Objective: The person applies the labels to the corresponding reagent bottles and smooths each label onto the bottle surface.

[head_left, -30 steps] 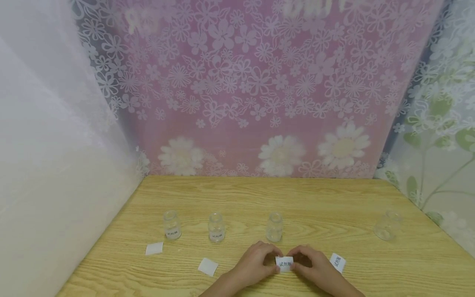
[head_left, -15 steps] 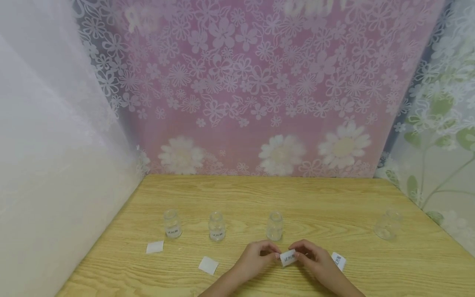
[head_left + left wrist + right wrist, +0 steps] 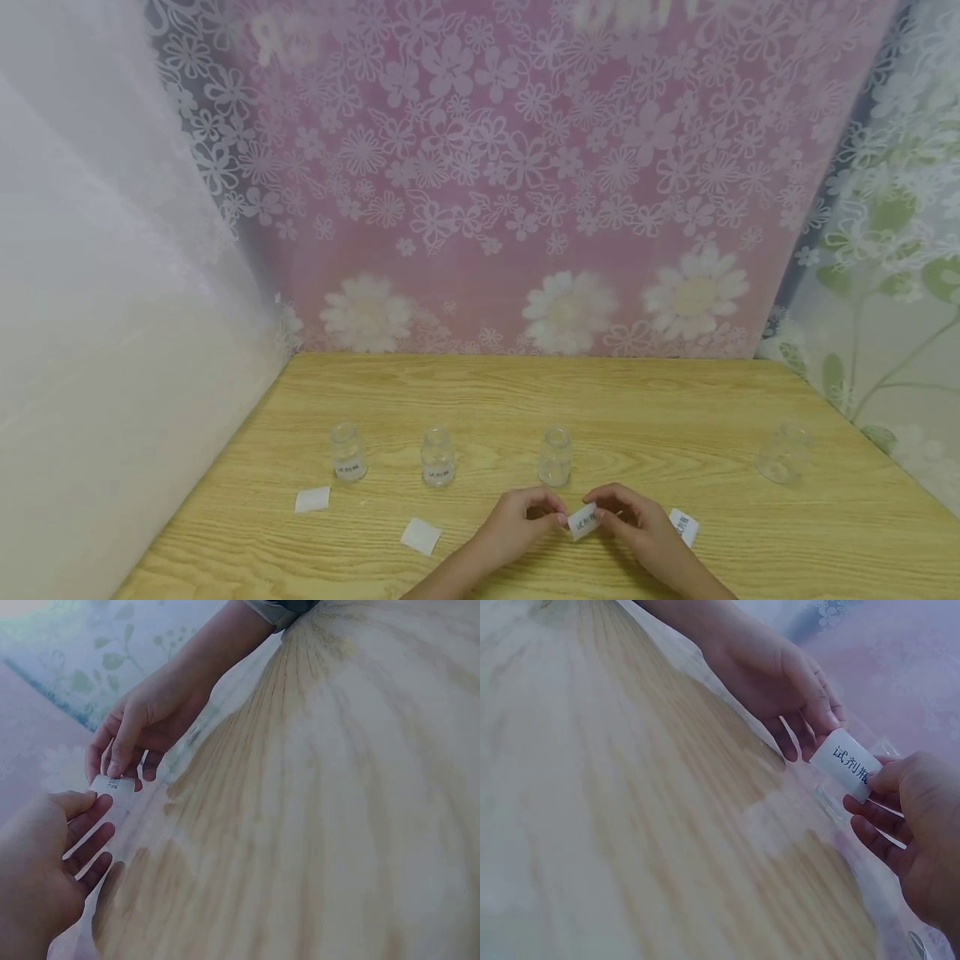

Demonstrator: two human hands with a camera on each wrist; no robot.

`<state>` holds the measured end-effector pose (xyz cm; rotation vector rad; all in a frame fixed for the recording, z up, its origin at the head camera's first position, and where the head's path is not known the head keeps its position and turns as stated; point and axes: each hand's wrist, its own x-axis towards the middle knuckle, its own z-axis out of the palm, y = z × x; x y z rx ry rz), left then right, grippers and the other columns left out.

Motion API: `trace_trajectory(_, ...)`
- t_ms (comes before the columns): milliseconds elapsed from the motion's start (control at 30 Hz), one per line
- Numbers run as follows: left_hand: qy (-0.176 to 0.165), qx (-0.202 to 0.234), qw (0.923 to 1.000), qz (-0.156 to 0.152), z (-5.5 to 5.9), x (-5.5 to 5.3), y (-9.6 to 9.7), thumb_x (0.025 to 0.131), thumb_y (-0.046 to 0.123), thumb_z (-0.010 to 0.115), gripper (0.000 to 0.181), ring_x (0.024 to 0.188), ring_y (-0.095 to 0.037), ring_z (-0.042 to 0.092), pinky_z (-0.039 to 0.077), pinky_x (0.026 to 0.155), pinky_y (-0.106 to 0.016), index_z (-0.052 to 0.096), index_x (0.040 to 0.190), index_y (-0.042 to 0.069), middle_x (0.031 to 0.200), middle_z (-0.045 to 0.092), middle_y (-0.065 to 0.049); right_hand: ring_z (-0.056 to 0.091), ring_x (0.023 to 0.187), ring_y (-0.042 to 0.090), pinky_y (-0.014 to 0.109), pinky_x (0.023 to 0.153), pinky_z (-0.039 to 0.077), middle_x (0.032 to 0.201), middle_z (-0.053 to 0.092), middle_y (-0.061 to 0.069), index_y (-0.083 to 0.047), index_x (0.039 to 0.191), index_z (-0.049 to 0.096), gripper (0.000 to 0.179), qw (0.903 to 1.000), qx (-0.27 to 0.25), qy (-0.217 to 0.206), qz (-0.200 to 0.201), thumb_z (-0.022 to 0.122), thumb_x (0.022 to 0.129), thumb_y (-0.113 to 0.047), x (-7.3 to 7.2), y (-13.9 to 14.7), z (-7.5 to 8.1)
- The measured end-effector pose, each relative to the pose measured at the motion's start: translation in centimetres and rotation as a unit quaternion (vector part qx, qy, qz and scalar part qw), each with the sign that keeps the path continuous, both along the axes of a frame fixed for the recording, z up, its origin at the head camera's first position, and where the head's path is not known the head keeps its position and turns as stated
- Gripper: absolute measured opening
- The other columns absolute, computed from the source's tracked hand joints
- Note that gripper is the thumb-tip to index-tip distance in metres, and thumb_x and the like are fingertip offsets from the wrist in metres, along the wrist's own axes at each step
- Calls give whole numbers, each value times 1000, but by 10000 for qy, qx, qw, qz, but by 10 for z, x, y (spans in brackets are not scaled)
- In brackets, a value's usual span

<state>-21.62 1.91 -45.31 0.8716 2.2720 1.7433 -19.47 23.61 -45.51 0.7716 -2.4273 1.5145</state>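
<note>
A small white label [image 3: 582, 521] with dark printed characters is held between both hands, tilted, above the table. My right hand [image 3: 637, 529] pinches its right end, the thumb on the printed face, as the right wrist view shows. On the other side my left hand [image 3: 517, 525] has thumb and forefinger together at the label's left edge, pinching its corner; its other fingers are loosely bent. Just beyond the hands stands a clear glass bottle [image 3: 555, 458] with no visible label. Two more bottles, the left one [image 3: 348, 454] and the middle one [image 3: 438, 458], bear printed labels low on their fronts.
Another clear bottle [image 3: 783, 457] stands far right. A second printed label [image 3: 684, 527] lies beside the right hand, partly behind it. Two blank white paper pieces, one [image 3: 312, 500] far left and one [image 3: 422, 536] nearer, lie on the wooden table [image 3: 480, 392]. Patterned curtains enclose it.
The label has turned from level to tilted, its right end higher, and moved slightly right. The left fingers have shifted to its edge. Bottles and papers stay in place.
</note>
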Motion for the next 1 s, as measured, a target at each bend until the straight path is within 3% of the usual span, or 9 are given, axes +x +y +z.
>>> trace_trajectory(133, -20, 41, 9999, -126, -1, 0, 1, 89, 16, 61, 13, 79, -2, 55, 46, 71, -20, 66, 92, 4, 83, 64, 7, 57, 81, 10, 27, 62, 50, 94, 60, 2, -6, 107, 57, 16, 9997, 10, -53, -234, 55, 92, -5, 1, -2, 1)
trace_trajectory(267, -74, 173, 9996, -205, -1, 0, 3, 89, 13, 60, 12, 79, -4, 56, 47, 71, -21, 66, 92, 3, 84, 64, 4, 56, 78, 12, 27, 61, 49, 90, 57, -5, -10, 99, 55, 12, 9994, -17, 32, -340, 58, 90, -3, 2, -5, 3)
trace_trajectory(433, -103, 279, 9989, -362, 3, 2, 1, 91, 16, 59, 14, 81, -4, 56, 47, 72, -21, 65, 93, 4, 86, 64, 6, 57, 88, 14, 31, 68, 52, 99, 60, 5, -11, 100, 57, 11, 9994, -135, 12, 308, 57, 90, -5, 4, -8, 4)
trace_trajectory(600, 193, 269, 9973, -661, 3, 2, -2, 91, 19, 58, 17, 84, -3, 56, 47, 75, -21, 65, 95, 4, 90, 64, 7, 53, 104, 15, 33, 79, 50, 116, 52, 16, -10, 106, 55, 16, 9935, -306, -493, 978, 57, 91, -5, 6, -9, 3)
trace_trajectory(700, 371, 205, 9955, -847, 1, 2, -2, 91, 20, 58, 17, 84, -2, 55, 47, 75, -21, 65, 94, 4, 91, 63, 6, 53, 105, 16, 34, 79, 50, 118, 52, 14, -9, 106, 54, 17, 9913, -302, -464, 1193, 57, 90, -3, 6, -10, 3)
trace_trajectory(867, 412, 152, 9948, -921, 1, 2, -3, 92, 19, 57, 17, 83, -1, 55, 47, 73, -21, 65, 93, 4, 91, 63, 8, 54, 103, 16, 34, 77, 51, 115, 54, 11, -9, 106, 55, 18, 9911, -275, -229, 1281, 56, 90, -1, 7, -11, 4)
trace_trajectory(1000, 481, 246, 9949, -848, 1, 1, -2, 93, 18, 56, 17, 83, -2, 56, 48, 73, -22, 64, 94, 4, 91, 64, 6, 56, 98, 14, 32, 72, 52, 110, 58, 9, -12, 101, 58, 15, 9948, -207, 6, 993, 55, 91, -1, 8, -12, 5)
